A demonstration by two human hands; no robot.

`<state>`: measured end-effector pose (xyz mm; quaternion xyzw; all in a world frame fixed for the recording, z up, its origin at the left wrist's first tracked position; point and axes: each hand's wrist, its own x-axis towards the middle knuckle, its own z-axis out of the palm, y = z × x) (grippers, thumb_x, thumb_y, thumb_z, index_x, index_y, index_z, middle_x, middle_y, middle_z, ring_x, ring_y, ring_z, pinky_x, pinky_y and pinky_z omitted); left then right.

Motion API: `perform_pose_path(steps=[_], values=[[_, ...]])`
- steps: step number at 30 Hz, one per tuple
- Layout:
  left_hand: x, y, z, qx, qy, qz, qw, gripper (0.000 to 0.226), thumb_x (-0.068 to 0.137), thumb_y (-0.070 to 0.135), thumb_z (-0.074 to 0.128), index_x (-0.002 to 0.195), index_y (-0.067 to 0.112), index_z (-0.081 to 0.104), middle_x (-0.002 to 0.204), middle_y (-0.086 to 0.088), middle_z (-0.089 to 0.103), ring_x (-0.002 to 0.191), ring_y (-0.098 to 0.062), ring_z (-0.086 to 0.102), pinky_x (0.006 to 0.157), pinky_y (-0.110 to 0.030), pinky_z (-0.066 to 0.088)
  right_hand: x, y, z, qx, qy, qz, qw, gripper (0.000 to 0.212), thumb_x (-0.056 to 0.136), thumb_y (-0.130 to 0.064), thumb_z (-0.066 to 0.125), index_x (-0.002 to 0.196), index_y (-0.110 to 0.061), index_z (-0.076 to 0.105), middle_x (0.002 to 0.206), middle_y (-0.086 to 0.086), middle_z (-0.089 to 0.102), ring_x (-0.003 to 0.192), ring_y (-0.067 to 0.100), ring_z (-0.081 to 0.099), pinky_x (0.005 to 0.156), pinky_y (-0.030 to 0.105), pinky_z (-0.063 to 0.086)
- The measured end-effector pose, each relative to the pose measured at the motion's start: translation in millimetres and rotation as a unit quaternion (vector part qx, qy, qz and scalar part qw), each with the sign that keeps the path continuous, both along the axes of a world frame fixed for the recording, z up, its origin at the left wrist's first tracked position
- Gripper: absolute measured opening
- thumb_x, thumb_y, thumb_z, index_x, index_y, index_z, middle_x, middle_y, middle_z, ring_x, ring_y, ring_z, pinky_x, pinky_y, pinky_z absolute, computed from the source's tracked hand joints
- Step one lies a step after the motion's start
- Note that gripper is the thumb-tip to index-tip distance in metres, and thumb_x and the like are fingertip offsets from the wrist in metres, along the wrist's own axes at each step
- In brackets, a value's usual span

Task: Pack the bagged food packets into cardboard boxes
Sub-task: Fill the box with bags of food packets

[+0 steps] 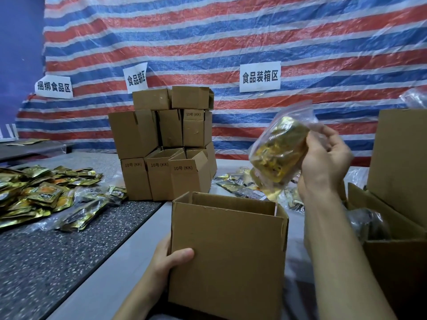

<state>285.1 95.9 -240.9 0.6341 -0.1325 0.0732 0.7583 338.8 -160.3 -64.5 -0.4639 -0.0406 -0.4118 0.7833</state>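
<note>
Cardboard first: an open box [227,255] stands on the table [104,269], the left hand [169,262] gripping its near left corner, thumb across the front. Above and to its right, the right hand [323,158] grasps a clear bag [280,150] of gold packets.

Counted two hands: one left hand [166,262], one right hand [323,158]. Counted one near box [228,250] and one clear bag [279,153] of gold packets. Made out at least eight small boxes in the stack [161,144]: two on top, three in the middle, three in front below, with any behind hidden. Counted two larger boxes [402,162] at the right edge, both cut off. Counted three paper signs [260,76] on one striped tarp [231,31]. Counted two tabletops: one dark speckled top [69,262], one pale grey top [111,285]. Found two spreads of loose packets [39,192], one left and one centre, each too dense to count.
</note>
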Motion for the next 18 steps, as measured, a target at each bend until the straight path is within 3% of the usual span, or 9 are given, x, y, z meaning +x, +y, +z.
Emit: perform_pose_path(steps=[3, 7, 9, 11, 14, 16, 18], values=[[-0.9, -2.5, -0.6, 0.011, -0.003, 0.006, 1.000, 0.066, 0.054, 0.035, 0.081, 0.114, 0.011, 0.070, 0.112, -0.023, 0.073, 0.097, -0.037, 0.074, 0.072, -0.037, 0.061, -10.3, -1.7, 14.8, 0.097, -0.022, 0.027, 0.995, 0.021, 0.096, -0.007, 0.061, 0.084, -0.024, 0.067, 0.082, -0.005, 0.068, 0.085, 0.013, 0.068, 0.086, 0.044, 0.061], [-1.8, -6.3, -3.4, 0.048, -0.011, 0.037, 0.998, 0.099, 0.045, 0.049, 0.094, 0.129, 0.012, 0.058, 0.116, -0.014, 0.074, 0.104, -0.032, 0.072, 0.076, -0.035, 0.060, -16.6, 2.3, 24.9, 0.138, 0.016, 0.091, 0.986, 0.019, 0.096, -0.005, 0.062, 0.081, -0.016, 0.066, 0.077, 0.000, 0.073, 0.078, 0.016, 0.075, 0.071, 0.036, 0.063], [-1.9, -7.0, -4.9, 0.057, -0.016, 0.058, 0.997, 0.102, 0.043, 0.051, 0.096, 0.130, 0.018, 0.056, 0.120, -0.011, 0.072, 0.109, -0.031, 0.070, 0.081, -0.040, 0.060, -16.1, 9.0, 23.2, 0.082, 0.066, 0.103, 0.989, 0.016, 0.094, -0.004, 0.062, 0.081, -0.013, 0.063, 0.084, 0.007, 0.071, 0.079, 0.021, 0.072, 0.069, 0.041, 0.063], [-1.2, -6.0, -6.9, 0.059, -0.018, 0.068, 0.996, 0.103, 0.042, 0.050, 0.098, 0.131, 0.020, 0.055, 0.121, -0.012, 0.071, 0.111, -0.032, 0.070, 0.083, -0.042, 0.060, -13.6, 16.7, 18.8, -0.004, 0.120, 0.115, 0.986, 0.013, 0.094, -0.006, 0.062, 0.083, -0.013, 0.061, 0.092, 0.013, 0.069, 0.086, 0.024, 0.068, 0.078, 0.050, 0.060], [0.4, -3.9, -8.3, 0.064, -0.024, 0.072, 0.995, 0.104, 0.041, 0.048, 0.101, 0.131, 0.021, 0.055, 0.122, -0.016, 0.069, 0.113, -0.034, 0.068, 0.087, -0.047, 0.059, -13.4, 26.9, 11.7, -0.175, 0.171, 0.115, 0.963, 0.007, 0.095, -0.015, 0.062, 0.089, -0.017, 0.064, 0.097, 0.017, 0.072, 0.087, 0.022, 0.068, 0.068, 0.041, 0.057], [0.6, -3.6, -8.8, 0.080, -0.033, 0.069, 0.994, 0.102, 0.044, 0.047, 0.101, 0.132, 0.024, 0.054, 0.125, -0.016, 0.068, 0.116, -0.034, 0.066, 0.093, -0.054, 0.056, -15.6, 29.4, 8.8, -0.296, 0.165, 0.082, 0.937, 0.008, 0.096, -0.022, 0.063, 0.088, -0.021, 0.064, 0.091, 0.007, 0.071, 0.085, 0.022, 0.069, 0.069, 0.038, 0.055], [0.4, -3.8, -8.9, 0.090, -0.034, 0.062, 0.993, 0.100, 0.046, 0.046, 0.101, 0.133, 0.029, 0.054, 0.126, -0.014, 0.068, 0.117, -0.033, 0.066, 0.093, -0.053, 0.056, -19.8, 27.2, 8.4, -0.376, 0.136, 0.049, 0.915, 0.009, 0.096, -0.027, 0.064, 0.088, -0.023, 0.063, 0.088, 0.000, 0.068, 0.084, 0.016, 0.067, 0.069, 0.037, 0.055]])
